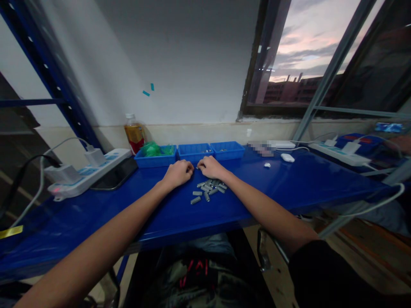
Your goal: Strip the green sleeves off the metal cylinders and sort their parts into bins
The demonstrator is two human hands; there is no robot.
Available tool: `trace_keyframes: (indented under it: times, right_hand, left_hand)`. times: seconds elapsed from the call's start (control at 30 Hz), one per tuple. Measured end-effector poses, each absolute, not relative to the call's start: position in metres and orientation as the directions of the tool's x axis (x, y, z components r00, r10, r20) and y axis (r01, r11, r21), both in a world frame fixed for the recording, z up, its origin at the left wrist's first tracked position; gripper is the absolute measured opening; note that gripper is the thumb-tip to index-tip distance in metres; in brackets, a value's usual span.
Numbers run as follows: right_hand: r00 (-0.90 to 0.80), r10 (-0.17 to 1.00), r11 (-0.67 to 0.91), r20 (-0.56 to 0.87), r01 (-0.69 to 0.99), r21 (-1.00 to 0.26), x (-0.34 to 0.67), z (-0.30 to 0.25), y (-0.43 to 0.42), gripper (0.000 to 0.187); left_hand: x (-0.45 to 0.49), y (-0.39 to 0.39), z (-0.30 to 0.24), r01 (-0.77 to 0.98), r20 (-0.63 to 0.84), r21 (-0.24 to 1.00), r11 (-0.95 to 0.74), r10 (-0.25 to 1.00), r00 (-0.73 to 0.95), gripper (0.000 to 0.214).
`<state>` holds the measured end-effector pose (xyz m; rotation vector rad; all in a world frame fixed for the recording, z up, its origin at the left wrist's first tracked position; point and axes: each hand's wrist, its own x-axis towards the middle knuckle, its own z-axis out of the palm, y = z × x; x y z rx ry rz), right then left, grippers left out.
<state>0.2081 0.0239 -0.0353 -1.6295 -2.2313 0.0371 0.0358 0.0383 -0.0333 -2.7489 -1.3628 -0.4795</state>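
Observation:
My left hand (179, 172) rests on the blue table in front of the trays, fingers curled inward; whatever they hold, if anything, is hidden. Close beside it, my right hand (211, 167) is bent down with thumb and fingers pinched together, and a tiny piece at the fingertips is too small to name. Below the right hand lies a loose pile of small grey metal cylinders (207, 196), several of them scattered toward me. Just beyond both hands stand a middle blue tray (195, 148) and a right blue tray (233, 144), each with a few small pieces inside.
A left blue tray (156, 161) holds crumpled green plastic (150, 149), with a drink bottle (134, 136) behind it. A phone (115, 174) and a power strip (105, 164) lie at left. An earphone case (287, 158) and another power strip (340, 154) sit at right.

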Motion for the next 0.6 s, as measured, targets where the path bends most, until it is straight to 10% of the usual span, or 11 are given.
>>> trace_keyframes:
  times: [0.3,0.6]
  right_hand:
    - [-0.251,0.920,0.312,0.302,0.934,-0.175,0.202,-0.031,0.016,0.015]
    - [-0.254,0.823,0.486,0.509,0.778,-0.398,0.192,-0.010,-0.002,0.028]
  left_hand:
    - [0.038,0.037,-0.033,0.782,0.238,0.078,-0.619,0.773,0.588,0.031]
    - [0.036,0.035,-0.028,0.799,0.282,0.140,-0.584,0.797,0.533,0.028]
